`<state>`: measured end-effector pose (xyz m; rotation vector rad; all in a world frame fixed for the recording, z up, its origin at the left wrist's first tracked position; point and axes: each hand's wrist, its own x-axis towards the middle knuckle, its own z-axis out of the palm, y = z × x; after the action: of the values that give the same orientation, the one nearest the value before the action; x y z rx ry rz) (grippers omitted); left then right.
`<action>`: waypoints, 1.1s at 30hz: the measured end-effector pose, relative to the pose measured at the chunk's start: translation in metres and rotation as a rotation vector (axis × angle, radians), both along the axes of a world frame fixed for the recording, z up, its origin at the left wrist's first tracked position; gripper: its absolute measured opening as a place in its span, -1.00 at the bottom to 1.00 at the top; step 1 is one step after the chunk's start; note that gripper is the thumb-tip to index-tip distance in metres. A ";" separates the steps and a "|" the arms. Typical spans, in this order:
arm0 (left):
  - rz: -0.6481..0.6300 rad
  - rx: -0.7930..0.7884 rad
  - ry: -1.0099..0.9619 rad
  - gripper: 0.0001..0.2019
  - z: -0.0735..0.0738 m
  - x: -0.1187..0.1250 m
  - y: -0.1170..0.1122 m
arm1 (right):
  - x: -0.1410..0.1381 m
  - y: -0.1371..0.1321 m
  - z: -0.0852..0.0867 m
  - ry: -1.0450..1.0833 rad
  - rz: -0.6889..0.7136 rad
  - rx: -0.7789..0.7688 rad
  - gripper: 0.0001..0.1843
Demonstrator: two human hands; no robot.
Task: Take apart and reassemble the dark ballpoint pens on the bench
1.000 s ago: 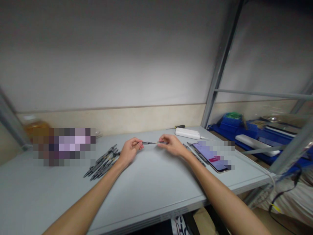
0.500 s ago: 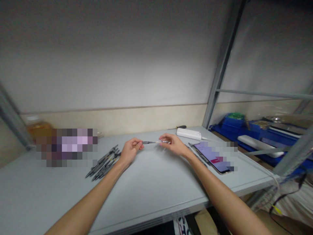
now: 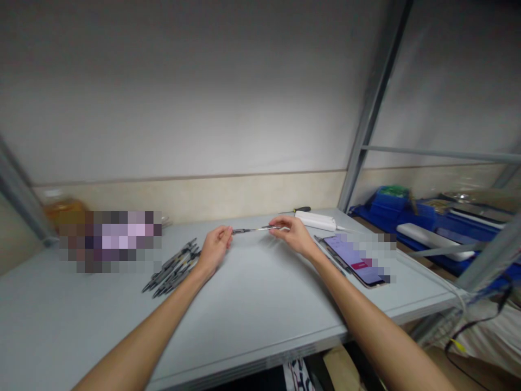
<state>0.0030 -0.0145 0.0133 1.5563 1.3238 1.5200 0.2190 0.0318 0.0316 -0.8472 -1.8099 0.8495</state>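
My left hand point(image 3: 214, 251) is closed, thumb and fingers pinching the dark left end of a pen point(image 3: 241, 231). From there a thin, shiny length that looks like its refill runs level towards the right. At the other end, my right hand point(image 3: 293, 234) pinches a dark and silvery part of the same pen; its exact shape is partly covered by the fingers. Both hands hover above the grey table point(image 3: 244, 309). Beside my left wrist lies a heap of several dark pens point(image 3: 173, 267). Right of my right hand, a few more pens point(image 3: 334, 255) lie by a phone.
The phone point(image 3: 354, 260) lies lit on the right. Behind it are a white power strip point(image 3: 315, 221) with a cable and a screwdriver point(image 3: 302, 209). A pixelated patch and a bottle point(image 3: 65, 209) stand at the left. Metal posts point(image 3: 374, 108) rise at the table's sides; blue trays point(image 3: 388, 206) are beyond.
Both hands have risen slightly. The left moved a little left and the right fingers closed further onto the pen's end, with more of the thin middle showing.
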 end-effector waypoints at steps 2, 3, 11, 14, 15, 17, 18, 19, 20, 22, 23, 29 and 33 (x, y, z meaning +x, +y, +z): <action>0.008 0.002 0.000 -0.66 0.000 0.000 0.000 | 0.000 -0.001 0.002 -0.007 -0.015 0.015 -0.78; 0.010 0.009 0.008 -0.66 0.000 -0.001 0.000 | 0.000 -0.001 0.002 -0.009 -0.020 0.017 -0.78; 0.036 0.027 -0.046 -0.71 -0.006 -0.008 0.007 | 0.004 0.007 -0.001 0.098 -0.088 -0.006 -0.72; 0.059 0.042 -0.081 -0.72 -0.007 -0.012 0.012 | 0.005 0.008 -0.001 0.177 -0.113 -0.054 -0.71; 0.070 0.050 -0.087 -0.72 -0.008 -0.014 0.013 | 0.005 0.007 0.000 0.204 -0.120 -0.071 -0.71; 0.087 0.061 -0.097 -0.73 -0.009 -0.017 0.015 | 0.004 0.005 0.002 0.253 -0.128 -0.096 -0.72; 0.091 0.065 -0.102 -0.73 -0.010 -0.019 0.016 | 0.003 0.004 0.003 0.269 -0.128 -0.105 -0.72; 0.092 0.067 -0.107 -0.74 -0.011 -0.020 0.017 | 0.003 0.004 0.004 0.279 -0.126 -0.113 -0.73; 0.092 0.066 -0.109 -0.74 -0.011 -0.020 0.017 | 0.003 0.003 0.005 0.285 -0.124 -0.120 -0.73; 0.093 0.066 -0.106 -0.74 -0.012 -0.021 0.017 | 0.002 0.002 0.006 0.284 -0.118 -0.126 -0.73; 0.093 0.068 -0.102 -0.74 -0.012 -0.020 0.017 | 0.002 0.002 0.006 0.280 -0.116 -0.127 -0.73; 0.080 0.064 -0.065 -0.74 -0.008 -0.016 0.014 | 0.003 0.001 0.004 0.236 -0.117 -0.105 -0.74; 0.065 0.055 -0.047 -0.74 -0.004 -0.012 0.010 | 0.001 0.001 0.002 0.188 -0.095 -0.090 -0.73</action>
<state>-0.0089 -0.0043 0.0090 1.5151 1.3281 1.6358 0.2204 0.0328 0.0335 -0.8731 -1.5660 0.9230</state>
